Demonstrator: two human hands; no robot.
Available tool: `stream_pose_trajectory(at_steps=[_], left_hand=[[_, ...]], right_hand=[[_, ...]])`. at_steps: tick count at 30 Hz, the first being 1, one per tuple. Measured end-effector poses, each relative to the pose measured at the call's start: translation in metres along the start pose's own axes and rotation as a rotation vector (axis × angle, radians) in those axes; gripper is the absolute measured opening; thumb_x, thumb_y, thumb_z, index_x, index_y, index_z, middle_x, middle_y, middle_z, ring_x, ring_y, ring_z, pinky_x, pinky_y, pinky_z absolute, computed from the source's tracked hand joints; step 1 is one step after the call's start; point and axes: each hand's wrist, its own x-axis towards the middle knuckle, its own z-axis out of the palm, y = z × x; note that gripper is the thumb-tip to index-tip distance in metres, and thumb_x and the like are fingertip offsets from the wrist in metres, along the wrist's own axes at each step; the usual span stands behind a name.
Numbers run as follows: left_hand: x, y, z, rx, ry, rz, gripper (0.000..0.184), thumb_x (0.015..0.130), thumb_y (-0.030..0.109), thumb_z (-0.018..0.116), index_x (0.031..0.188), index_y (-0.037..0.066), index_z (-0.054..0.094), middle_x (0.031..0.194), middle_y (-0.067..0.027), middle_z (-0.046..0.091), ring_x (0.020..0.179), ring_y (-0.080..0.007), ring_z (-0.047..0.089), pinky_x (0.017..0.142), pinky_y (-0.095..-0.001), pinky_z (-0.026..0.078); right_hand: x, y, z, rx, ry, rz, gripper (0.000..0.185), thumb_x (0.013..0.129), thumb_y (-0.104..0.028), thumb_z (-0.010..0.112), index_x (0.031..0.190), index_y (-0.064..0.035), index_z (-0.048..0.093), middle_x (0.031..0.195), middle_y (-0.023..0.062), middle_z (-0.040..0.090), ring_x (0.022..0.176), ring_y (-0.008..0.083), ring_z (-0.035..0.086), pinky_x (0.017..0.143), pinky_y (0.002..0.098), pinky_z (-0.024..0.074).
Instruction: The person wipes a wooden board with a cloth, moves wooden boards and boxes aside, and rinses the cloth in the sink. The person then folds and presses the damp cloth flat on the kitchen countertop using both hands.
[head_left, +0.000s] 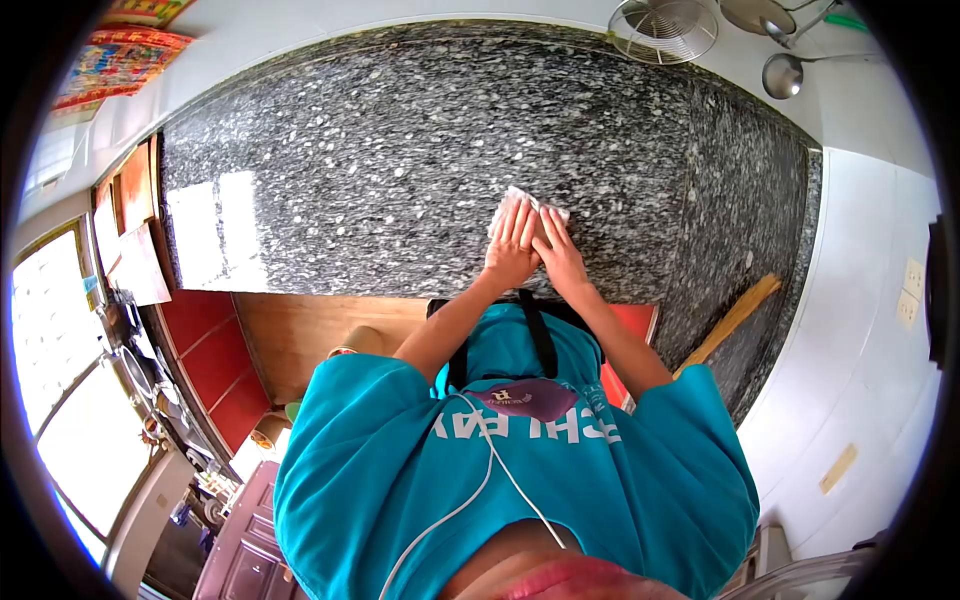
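A pale, folded cloth lies on the speckled dark stone countertop, close to its front edge. My left hand rests flat over the left part of the cloth, fingers stretched forward. Beside it, my right hand lies on the cloth's right part with its fingers extended, the two hands touching or nearly touching at the thumbs. Cloth edges show beyond the fingertips and at the sides; the rest is hidden under my hands.
A straw broom lies at the counter's right part. A wire strainer and a ladle hang at the back right. Red cabinet panels are at the lower left, and a white wall stands right.
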Motion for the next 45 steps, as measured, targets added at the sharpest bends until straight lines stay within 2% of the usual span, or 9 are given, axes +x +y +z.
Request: stream_pose_trajectory(at_steps=[5,11,15,20,26,32,35,39,45], left_hand=[[0.092,-0.009,0.012,0.109,0.088,-0.032,0.076,0.097,0.039,0.046,0.156,-0.004,0.026,0.164,-0.0238,0.021,0.154,-0.0392,0.016,0.125,-0.0506,0.014],[0.183,-0.030,0.003,0.139,0.206,-0.122,0.074,0.095,0.039,0.048,0.151,-0.006,0.032,0.161,-0.0251,0.026,0.151,-0.0408,0.022,0.122,-0.0512,0.020],[0.231,-0.056,-0.003,0.142,0.205,-0.138,0.074,0.096,0.037,0.048,0.152,-0.007,0.029,0.162,-0.0271,0.022,0.151,-0.0430,0.019,0.123,-0.0522,0.016],[0.272,-0.076,-0.004,0.220,0.233,-0.118,0.074,0.097,0.040,0.046,0.152,-0.007,0.031,0.162,-0.0262,0.023,0.151,-0.0422,0.020,0.123,-0.0519,0.018],[0.218,-0.043,0.004,0.301,0.138,-0.076,0.073,0.099,0.041,0.040,0.151,-0.009,0.031,0.161,-0.0292,0.023,0.151,-0.0431,0.019,0.122,-0.0530,0.018],[0.089,0.042,0.031,0.095,0.010,-0.019,0.076,0.095,0.035,0.050,0.151,-0.011,0.027,0.161,-0.0315,0.022,0.150,-0.0497,0.019,0.123,-0.0557,0.018],[0.033,0.074,0.047,0.039,-0.105,0.040,0.079,0.092,0.034,0.055,0.153,-0.009,0.027,0.162,-0.0298,0.021,0.151,-0.0472,0.018,0.123,-0.0565,0.017],[0.010,0.085,0.058,0.036,-0.158,0.025,0.084,0.091,0.037,0.057,0.157,-0.002,0.022,0.164,-0.0247,0.020,0.153,-0.0434,0.016,0.123,-0.0546,0.016],[0.049,0.090,0.046,0.036,-0.126,-0.076,0.079,0.094,0.035,0.051,0.157,-0.004,0.021,0.164,-0.0266,0.018,0.153,-0.0427,0.014,0.124,-0.0532,0.013]], right_hand=[[0.065,0.072,-0.021,0.009,0.007,-0.020,0.050,0.083,0.005,0.060,0.131,-0.0102,0.062,0.162,0.0166,0.029,0.151,0.0339,0.025,0.118,0.0410,0.0387],[0.152,0.124,-0.049,0.044,-0.056,-0.045,0.055,0.087,0.009,0.055,0.136,-0.0162,0.061,0.165,0.0101,0.023,0.153,0.0272,0.021,0.118,0.0387,0.0388],[0.204,0.149,-0.049,-0.047,0.061,-0.104,0.042,0.089,-0.002,0.058,0.127,-0.0180,0.067,0.165,0.0091,0.026,0.152,0.0269,0.024,0.120,0.0376,0.0350],[0.242,0.164,-0.057,0.035,0.052,-0.030,0.047,0.090,-0.003,0.057,0.132,-0.0233,0.065,0.165,0.0048,0.026,0.153,0.0232,0.023,0.116,0.0371,0.0418],[0.179,0.148,-0.050,0.054,0.056,-0.077,0.052,0.086,0.005,0.057,0.133,-0.0155,0.063,0.164,0.0105,0.027,0.152,0.0279,0.025,0.118,0.0399,0.0383],[0.024,0.101,-0.055,0.066,-0.011,-0.099,0.054,0.081,0.006,0.059,0.133,-0.0061,0.060,0.159,0.0181,0.034,0.149,0.0352,0.029,0.119,0.0438,0.0371],[-0.047,0.081,-0.048,0.030,-0.063,-0.088,0.052,0.080,0.004,0.059,0.131,-0.0090,0.062,0.159,0.0196,0.034,0.148,0.0369,0.031,0.118,0.0438,0.0384],[-0.075,0.074,-0.050,0.062,-0.075,-0.041,0.047,0.082,0.000,0.060,0.128,-0.0092,0.063,0.158,0.0188,0.035,0.148,0.0356,0.032,0.117,0.0432,0.0395],[-0.038,0.102,-0.058,0.080,-0.041,-0.114,0.034,0.086,-0.005,0.059,0.120,-0.0057,0.066,0.158,0.0199,0.035,0.148,0.0356,0.031,0.118,0.0430,0.0387]])
